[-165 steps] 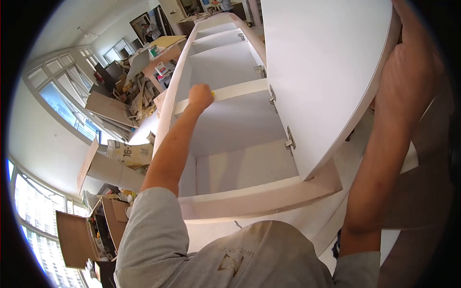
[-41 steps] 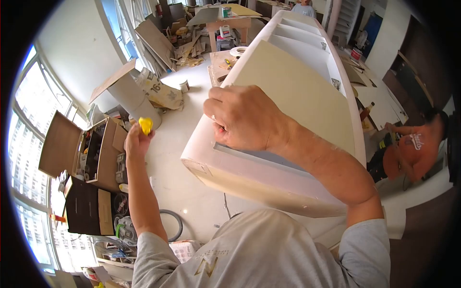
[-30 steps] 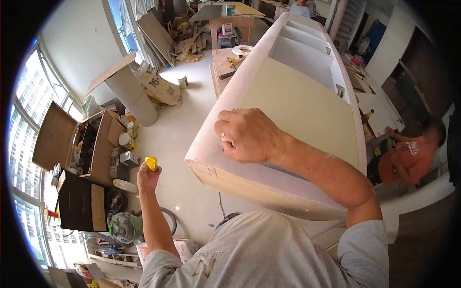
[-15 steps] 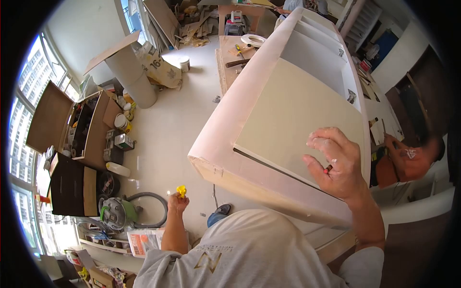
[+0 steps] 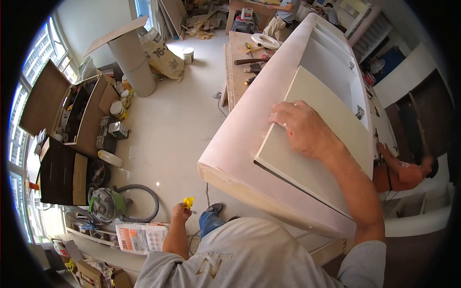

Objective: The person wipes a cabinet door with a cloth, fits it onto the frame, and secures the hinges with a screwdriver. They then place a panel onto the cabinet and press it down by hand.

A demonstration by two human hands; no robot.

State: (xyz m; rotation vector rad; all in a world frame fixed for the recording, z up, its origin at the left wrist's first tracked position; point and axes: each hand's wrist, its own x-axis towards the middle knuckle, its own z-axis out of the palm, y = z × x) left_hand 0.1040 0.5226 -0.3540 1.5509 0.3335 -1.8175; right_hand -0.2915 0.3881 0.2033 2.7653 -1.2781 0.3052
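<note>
A cabinet (image 5: pixel 218 153) with pinkish-white sides lies across the right half of the view. Its cream door (image 5: pixel 326 115) stands slightly proud of the frame, and a dark gap shows along the near edge. My right hand (image 5: pixel 305 127) is closed over the door's left edge, fingers curled round it. A bit of something red shows between its fingers; the rest is hidden. Low on the left, away from the cabinet, my left hand (image 5: pixel 180 211) is closed on a small yellow object (image 5: pixel 188 202) whose kind I cannot make out.
Behind the cabinet a workbench (image 5: pixel 235 81) carries a tape roll (image 5: pixel 265 41) and hand tools. A vacuum cleaner (image 5: pixel 106 204) with a hose stands at left, near an open toolbox (image 5: pixel 89 110). A person in orange (image 5: pixel 401 173) works at right; another person (image 5: pixel 283 17) stands at the back.
My right hand has moved left from above the door onto its left edge and taken hold there. The door's near-left corner now sits raised. My left hand still holds the yellow object.
</note>
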